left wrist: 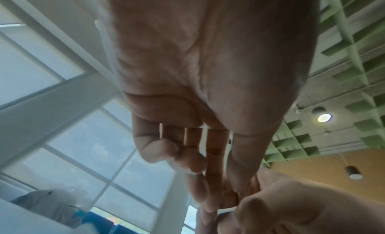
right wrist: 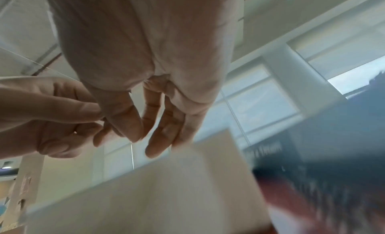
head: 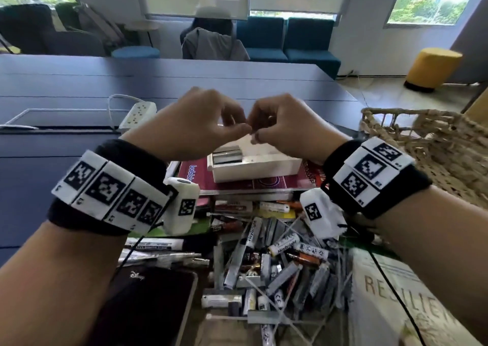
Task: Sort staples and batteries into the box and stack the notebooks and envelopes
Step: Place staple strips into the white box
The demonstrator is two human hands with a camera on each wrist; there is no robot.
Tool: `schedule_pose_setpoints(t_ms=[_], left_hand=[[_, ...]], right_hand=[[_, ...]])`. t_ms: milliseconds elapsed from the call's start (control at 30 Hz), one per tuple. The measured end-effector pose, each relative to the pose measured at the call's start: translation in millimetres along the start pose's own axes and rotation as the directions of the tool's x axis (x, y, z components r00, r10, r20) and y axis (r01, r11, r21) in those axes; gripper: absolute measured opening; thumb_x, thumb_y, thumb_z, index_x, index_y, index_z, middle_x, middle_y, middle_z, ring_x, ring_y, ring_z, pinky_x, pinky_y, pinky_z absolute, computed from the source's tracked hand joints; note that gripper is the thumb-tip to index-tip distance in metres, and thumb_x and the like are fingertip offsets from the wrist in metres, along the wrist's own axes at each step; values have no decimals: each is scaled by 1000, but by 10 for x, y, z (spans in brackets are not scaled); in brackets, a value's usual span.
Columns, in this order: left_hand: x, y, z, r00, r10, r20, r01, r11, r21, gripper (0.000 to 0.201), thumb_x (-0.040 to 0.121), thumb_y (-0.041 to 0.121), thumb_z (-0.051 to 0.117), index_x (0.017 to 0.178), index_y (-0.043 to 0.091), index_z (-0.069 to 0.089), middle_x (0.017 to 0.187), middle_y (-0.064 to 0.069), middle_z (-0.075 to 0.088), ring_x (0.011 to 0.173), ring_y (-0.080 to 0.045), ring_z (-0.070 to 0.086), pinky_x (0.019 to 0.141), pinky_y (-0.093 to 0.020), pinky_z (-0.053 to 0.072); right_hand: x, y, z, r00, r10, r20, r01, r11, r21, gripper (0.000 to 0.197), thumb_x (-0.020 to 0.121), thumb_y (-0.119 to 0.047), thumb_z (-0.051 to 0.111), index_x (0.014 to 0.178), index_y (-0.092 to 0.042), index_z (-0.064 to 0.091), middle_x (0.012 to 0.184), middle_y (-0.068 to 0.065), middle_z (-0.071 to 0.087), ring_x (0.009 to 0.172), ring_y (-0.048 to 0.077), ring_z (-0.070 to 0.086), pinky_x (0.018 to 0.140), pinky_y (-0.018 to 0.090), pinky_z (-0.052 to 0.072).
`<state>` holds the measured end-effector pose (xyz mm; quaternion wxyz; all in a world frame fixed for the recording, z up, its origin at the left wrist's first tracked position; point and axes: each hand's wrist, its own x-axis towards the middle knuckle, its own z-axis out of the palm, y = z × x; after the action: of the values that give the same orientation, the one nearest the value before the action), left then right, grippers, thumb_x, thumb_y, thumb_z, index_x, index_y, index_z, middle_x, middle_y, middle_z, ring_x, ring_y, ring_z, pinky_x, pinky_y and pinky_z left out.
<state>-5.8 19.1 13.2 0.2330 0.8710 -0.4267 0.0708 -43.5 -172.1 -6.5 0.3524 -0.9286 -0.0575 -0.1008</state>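
Note:
Above the white box (head: 264,170), my left hand (head: 211,126) and right hand (head: 277,126) meet fingertip to fingertip. Together they pinch a small pale strip (left wrist: 227,209), too small to identify. The left wrist view shows the left hand (left wrist: 208,180) with curled fingers against the right hand's knuckles. In the right wrist view the right hand (right wrist: 133,122) touches the other hand's thumb. Grey staple strips (head: 227,155) lie in the box's left end. The box sits on a maroon notebook (head: 237,183). A heap of batteries and staple strips (head: 277,264) lies nearer me.
A wicker basket (head: 427,147) stands at the right and a white power strip (head: 137,113) at the left. Markers and pens (head: 158,248), a black notebook (head: 148,306) and a white printed book (head: 396,306) lie near me. A person (head: 214,39) sits beyond the table.

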Motion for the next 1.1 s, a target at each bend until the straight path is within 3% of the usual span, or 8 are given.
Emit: schedule_pose_setpoints(t_ms=[133, 233, 367, 533, 633, 767, 900, 1100], left_hand=[[-8, 175, -109, 994, 93, -61, -95, 995, -30, 12, 95, 32, 68, 86, 25, 73, 68, 19, 62, 63, 9, 58, 61, -3, 39], [33, 287, -79, 991, 114, -63, -119, 990, -76, 12, 95, 27, 69, 85, 22, 72, 68, 15, 64, 62, 3, 60, 59, -5, 42], [82, 429, 12, 993, 115, 25, -113, 990, -84, 16, 95, 28, 70, 83, 18, 74, 66, 11, 65, 59, -1, 57, 58, -8, 41], [-77, 540, 93, 974, 149, 172, -141, 988, -62, 23, 96, 29, 68, 80, 14, 72, 64, 2, 65, 54, -5, 49, 55, -15, 39], [-300, 629, 157, 913, 140, 383, -120, 990, -76, 26, 95, 35, 68, 75, 18, 70, 63, 1, 63, 54, -5, 49, 54, -17, 38], [-555, 803, 339, 766, 150, 625, -127, 989, -81, 27, 92, 42, 72, 74, 21, 68, 65, 6, 64, 56, -7, 56, 54, -21, 43], [-650, 951, 541, 747, 158, 646, -205, 979, -2, 43, 86, 53, 74, 66, 16, 62, 56, 2, 55, 53, -11, 50, 51, -27, 41], [-644, 1066, 623, 718, 106, 688, -268, 954, 132, 44, 83, 49, 78, 60, 28, 47, 53, 12, 48, 47, -3, 46, 49, -25, 40]], right_hand=[[-192, -105, -240, 997, -75, 9, 76, 993, -92, 13, 81, -6, 71, 87, -17, 72, 82, -4, 71, 70, 2, 60, 67, 22, 52], [-408, -132, -353, 970, -42, 240, 87, 979, -182, 12, 86, -10, 71, 86, -22, 71, 79, -8, 69, 66, -3, 60, 62, 14, 46], [-716, -129, -369, 884, 16, 468, 127, 954, -272, 10, 85, -16, 71, 84, -26, 71, 74, -12, 69, 62, 2, 61, 61, 22, 50], [-1025, -137, -355, 791, 17, 611, 141, 968, -210, 8, 85, -23, 77, 90, -27, 73, 72, -9, 68, 60, 4, 60, 61, 26, 52], [-1141, -121, -319, 753, 52, 656, 134, 964, -230, 13, 80, -29, 82, 90, -30, 74, 75, -9, 69, 64, 7, 62, 66, 35, 56], [-1188, -72, -287, 742, 113, 661, 128, 944, -305, 17, 76, -31, 86, 86, -32, 73, 75, -14, 68, 65, 2, 60, 62, 26, 47], [-1236, -52, -349, 681, 175, 711, 101, 939, -328, 17, 77, -24, 83, 88, -31, 73, 78, -10, 69, 66, 4, 62, 63, 26, 50], [-1303, -70, -324, 583, 256, 771, 116, 913, -390, 19, 81, -19, 80, 92, -33, 72, 84, -11, 66, 70, 2, 59, 63, 23, 48]])
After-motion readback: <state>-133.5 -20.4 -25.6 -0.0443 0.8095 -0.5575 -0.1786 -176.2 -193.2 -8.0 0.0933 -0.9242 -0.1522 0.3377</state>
